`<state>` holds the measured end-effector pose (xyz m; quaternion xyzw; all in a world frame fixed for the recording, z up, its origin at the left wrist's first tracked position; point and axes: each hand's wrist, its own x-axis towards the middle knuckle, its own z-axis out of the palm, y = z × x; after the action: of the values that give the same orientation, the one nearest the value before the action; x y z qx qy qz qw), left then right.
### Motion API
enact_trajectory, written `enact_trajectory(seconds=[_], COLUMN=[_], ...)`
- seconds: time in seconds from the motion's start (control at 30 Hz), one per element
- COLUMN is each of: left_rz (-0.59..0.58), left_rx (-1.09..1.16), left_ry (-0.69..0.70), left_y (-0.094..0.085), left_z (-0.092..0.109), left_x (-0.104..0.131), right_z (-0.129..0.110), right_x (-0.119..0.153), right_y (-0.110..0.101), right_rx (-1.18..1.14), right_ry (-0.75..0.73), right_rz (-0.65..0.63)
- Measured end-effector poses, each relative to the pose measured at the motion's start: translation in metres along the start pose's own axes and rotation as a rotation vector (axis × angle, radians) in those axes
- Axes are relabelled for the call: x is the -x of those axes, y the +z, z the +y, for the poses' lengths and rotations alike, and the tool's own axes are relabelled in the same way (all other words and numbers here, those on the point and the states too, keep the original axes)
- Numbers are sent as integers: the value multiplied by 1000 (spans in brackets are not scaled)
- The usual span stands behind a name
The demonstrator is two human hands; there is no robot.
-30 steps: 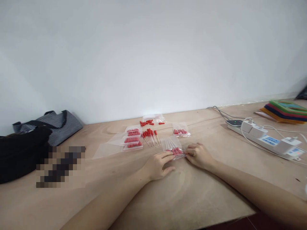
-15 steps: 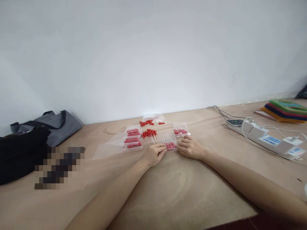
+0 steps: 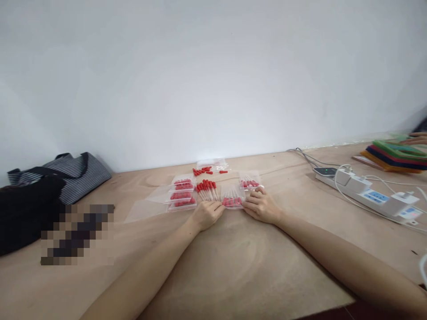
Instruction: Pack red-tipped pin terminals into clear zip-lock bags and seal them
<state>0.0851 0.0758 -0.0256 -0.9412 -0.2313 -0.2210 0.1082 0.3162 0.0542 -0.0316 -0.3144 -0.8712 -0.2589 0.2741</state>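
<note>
A small clear plastic bag (image 3: 232,194) lies flat in front of me, with several red-bulbed droppers (image 3: 232,202) side by side inside. My left hand (image 3: 209,215) is closed at the bag's near left corner. At its near right corner, my right hand (image 3: 262,206) has its fingers curled together on the edge. Just beyond my left hand is a fan of loose red-bulbed droppers (image 3: 207,189). A filled bag (image 3: 250,181) sits behind my right hand. To the left, several filled bags (image 3: 182,195) overlap in a stack.
Loose red rubber bulbs (image 3: 202,170) lie near the wall beside more clear bags (image 3: 211,164). On the right are a white power strip (image 3: 370,193) with cables and stacked coloured frames (image 3: 396,155), where another person's hand (image 3: 416,138) appears. A striped bag (image 3: 80,175) stands left.
My left hand has slid left along the bag's near edge, uncovering more red bulbs. Another person's hand has come into view over the coloured frames at the right.
</note>
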Motion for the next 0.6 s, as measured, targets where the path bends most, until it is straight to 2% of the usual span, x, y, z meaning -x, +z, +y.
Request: enact_trajectory(seconds=[0.33, 0.6], left_rz=[69, 198], left_rx=[-97, -120], left_ry=[51, 125], left_y=[-4, -3], left_z=[1, 1], left_x=[-5, -7], right_z=[-14, -20], right_x=[-19, -24], right_y=[14, 10], right_rx=[83, 125], right_ry=[-129, -72], right_rz=[89, 125])
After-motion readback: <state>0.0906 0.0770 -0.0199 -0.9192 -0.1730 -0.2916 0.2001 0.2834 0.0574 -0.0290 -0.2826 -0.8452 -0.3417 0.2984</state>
